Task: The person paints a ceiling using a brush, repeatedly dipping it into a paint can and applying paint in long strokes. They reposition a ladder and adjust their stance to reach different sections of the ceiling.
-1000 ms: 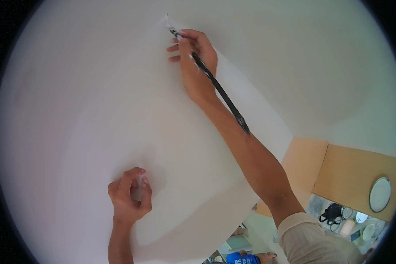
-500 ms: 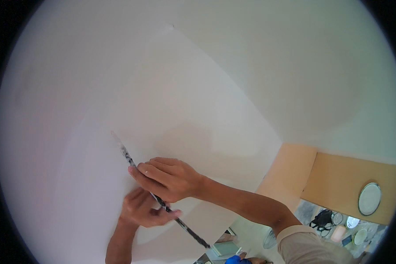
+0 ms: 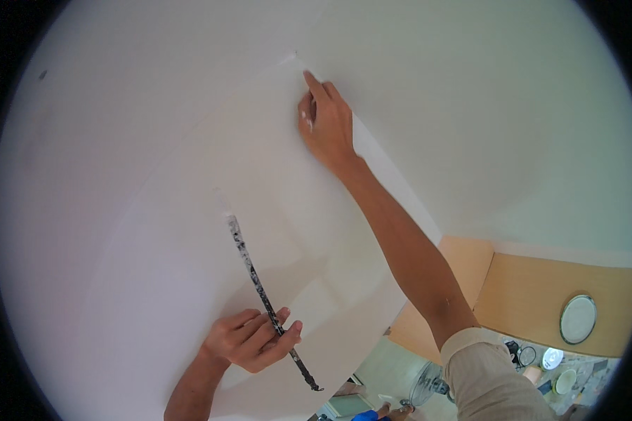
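My left hand [image 3: 249, 340] grips a thin paintbrush [image 3: 258, 281] by its black handle, which is spattered with white paint. The brush slants upward, and its pale bristles are hard to make out against the white wall [image 3: 147, 281]. Higher up, my right hand [image 3: 330, 130] reaches to the seam where two pale surfaces meet. Its index finger stretches out at the seam, just below a small dark mark [image 3: 295, 52]; whether it touches is hard to tell. The other fingers are partly curled, with white smears on them and nothing seen held.
Tan wooden panels [image 3: 555, 291] stand at the right, bearing a round white disc [image 3: 578, 319]. Below lie a pale green bowl [image 3: 564, 381], a white lid [image 3: 552, 358] and clutter. A fan [image 3: 427, 382] and another person's hand [image 3: 399, 412] show at the bottom.
My right hand has left the brush and moved up to the seam, its index finger extended. My left hand keeps the brush, now shifted rightward and held more upright.
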`<move>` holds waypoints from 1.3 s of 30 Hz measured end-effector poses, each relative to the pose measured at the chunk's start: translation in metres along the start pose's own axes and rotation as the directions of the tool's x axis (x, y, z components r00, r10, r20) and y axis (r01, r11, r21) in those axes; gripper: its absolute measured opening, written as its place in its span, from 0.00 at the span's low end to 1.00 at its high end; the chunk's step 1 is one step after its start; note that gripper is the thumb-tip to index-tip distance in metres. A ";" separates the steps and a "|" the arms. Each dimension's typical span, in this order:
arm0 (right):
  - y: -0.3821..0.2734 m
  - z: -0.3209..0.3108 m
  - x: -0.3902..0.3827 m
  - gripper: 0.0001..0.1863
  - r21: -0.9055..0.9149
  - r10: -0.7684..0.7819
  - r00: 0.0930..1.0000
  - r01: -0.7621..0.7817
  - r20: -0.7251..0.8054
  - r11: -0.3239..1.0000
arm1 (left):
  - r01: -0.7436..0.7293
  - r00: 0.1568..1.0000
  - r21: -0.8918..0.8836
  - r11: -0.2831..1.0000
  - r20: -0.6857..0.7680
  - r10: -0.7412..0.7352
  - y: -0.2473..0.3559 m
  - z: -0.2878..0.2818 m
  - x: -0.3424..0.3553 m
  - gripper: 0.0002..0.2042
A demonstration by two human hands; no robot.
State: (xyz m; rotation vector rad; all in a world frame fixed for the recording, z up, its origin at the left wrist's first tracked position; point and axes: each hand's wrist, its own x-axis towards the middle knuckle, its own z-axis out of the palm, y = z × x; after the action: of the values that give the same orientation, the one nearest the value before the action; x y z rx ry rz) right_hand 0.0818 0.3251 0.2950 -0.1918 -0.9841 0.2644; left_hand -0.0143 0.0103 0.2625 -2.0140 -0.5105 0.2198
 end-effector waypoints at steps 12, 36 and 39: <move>0.004 0.030 0.035 0.22 -0.238 0.100 0.995 -0.093 0.020 0.967 | 0.020 1.000 -0.002 1.000 -0.023 -0.020 0.003 0.005 -0.002 0.11; 0.007 0.027 0.043 0.16 -0.076 0.091 0.996 -0.090 0.020 0.993 | 0.033 0.999 -0.009 0.999 -0.012 -0.033 -0.002 0.001 0.007 0.09; 0.008 0.027 0.045 0.17 -0.155 0.070 0.997 -0.063 0.038 0.986 | 0.016 1.000 -0.004 1.000 -0.015 -0.016 -0.003 0.002 0.009 0.07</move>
State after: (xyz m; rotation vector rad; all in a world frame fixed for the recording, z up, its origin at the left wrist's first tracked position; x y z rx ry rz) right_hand 0.0814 0.3474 0.3430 -0.3621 -1.0426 0.2545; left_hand -0.0074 0.0171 0.2650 -2.0133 -0.5183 0.1936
